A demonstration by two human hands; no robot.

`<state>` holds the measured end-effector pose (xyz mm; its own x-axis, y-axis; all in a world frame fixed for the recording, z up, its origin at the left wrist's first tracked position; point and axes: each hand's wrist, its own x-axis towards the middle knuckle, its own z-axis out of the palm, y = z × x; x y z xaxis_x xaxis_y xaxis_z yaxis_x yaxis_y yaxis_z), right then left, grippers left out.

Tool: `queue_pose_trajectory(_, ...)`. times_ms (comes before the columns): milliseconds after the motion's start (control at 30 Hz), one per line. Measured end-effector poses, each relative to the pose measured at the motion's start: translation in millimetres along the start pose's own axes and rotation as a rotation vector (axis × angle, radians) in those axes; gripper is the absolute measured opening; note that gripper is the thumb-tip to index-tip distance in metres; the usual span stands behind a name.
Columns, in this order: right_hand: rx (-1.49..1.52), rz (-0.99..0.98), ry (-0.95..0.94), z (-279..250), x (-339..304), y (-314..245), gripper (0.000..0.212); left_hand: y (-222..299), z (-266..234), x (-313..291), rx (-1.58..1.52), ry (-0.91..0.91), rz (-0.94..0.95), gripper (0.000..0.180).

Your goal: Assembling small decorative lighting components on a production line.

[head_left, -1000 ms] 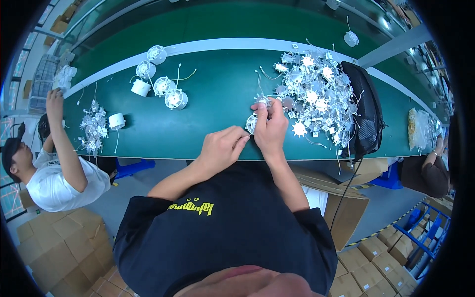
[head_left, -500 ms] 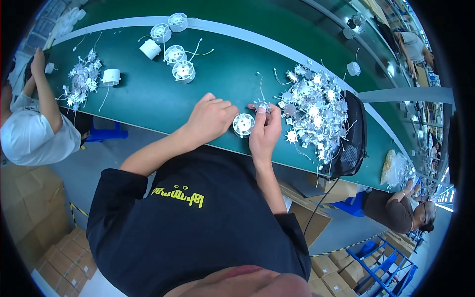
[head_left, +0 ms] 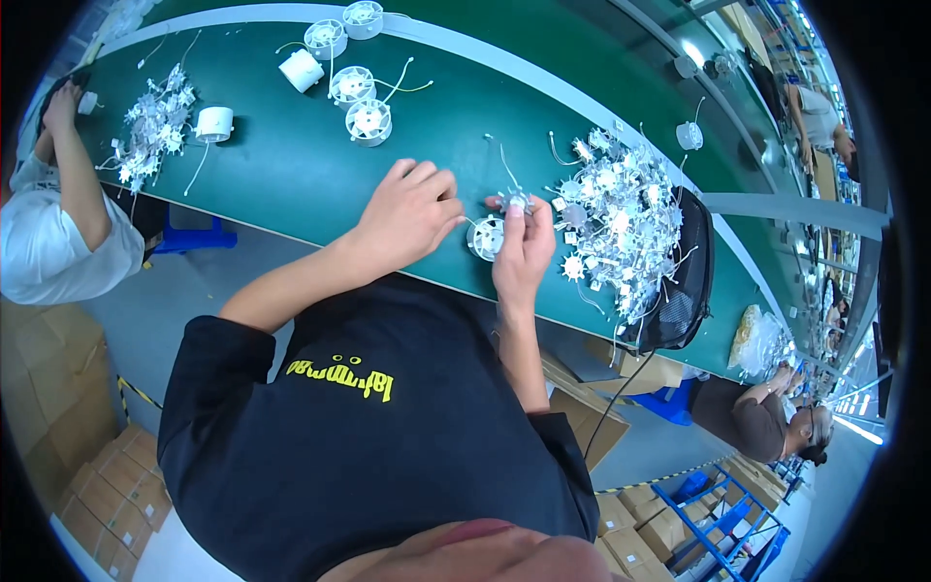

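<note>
My right hand [head_left: 525, 242] pinches a silvery star-shaped part [head_left: 518, 198] between thumb and fingers; a thin white wire runs from its far side. Against that hand's left side is a round white spoked housing [head_left: 485, 237]; whether the hand also supports it, I cannot tell. My left hand [head_left: 412, 215] is closed just left of the housing, fingers curled and knuckles up. Its fingertips are near a short wire at the housing's rim, and what they hold, if anything, is hidden. To the right lies a big pile of similar star-shaped parts [head_left: 621, 218] with wires.
Several white round housings [head_left: 369, 120] with wires stand farther back on the green table [head_left: 262, 160]. A black mesh bag [head_left: 679, 315] lies beside the pile. At left are a smaller pile of star-shaped parts [head_left: 155, 131] and a co-worker's arm [head_left: 82, 179]. Another person [head_left: 747, 417] works at right.
My left hand has moved slightly away from the housing, its knuckles raised. My right hand still pinches the star-shaped part. The whole view has shifted a little.
</note>
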<state>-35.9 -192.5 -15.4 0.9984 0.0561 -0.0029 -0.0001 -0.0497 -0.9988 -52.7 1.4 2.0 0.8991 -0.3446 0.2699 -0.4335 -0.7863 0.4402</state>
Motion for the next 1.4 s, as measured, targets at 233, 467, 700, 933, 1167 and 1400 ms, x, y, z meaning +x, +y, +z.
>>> queue_pose_trajectory(233,-0.13,-0.175,-0.07,-35.3,-15.6,-19.7,0.016,9.1,-4.8,8.0,-0.173,0.194,0.088,0.029)
queue_pose_trajectory(467,-0.282,-0.11,-0.238,-33.1,-17.1,-12.7,0.012,-10.2,14.4,10.8,-0.217,0.052,0.137,0.015)
queue_pose_trajectory(700,-0.255,0.102,-0.386,-41.1,-7.2,-31.5,0.01,-10.5,15.7,8.5,-0.25,0.078,0.16,0.01)
queue_pose_trajectory(933,-0.4,0.094,-0.51,-44.5,10.0,-47.1,0.01,-8.8,20.7,8.6,-0.267,0.119,0.155,0.009)
queue_pose_trajectory(1167,-0.36,0.026,-0.321,-30.6,-13.2,-27.7,0.019,6.6,32.6,4.6,-0.1,0.182,0.032,0.011)
queue_pose_trajectory(1400,-0.224,-0.043,-0.151,-24.9,-15.3,-15.4,0.027,10.5,29.6,5.6,-0.012,0.134,0.006,0.016)
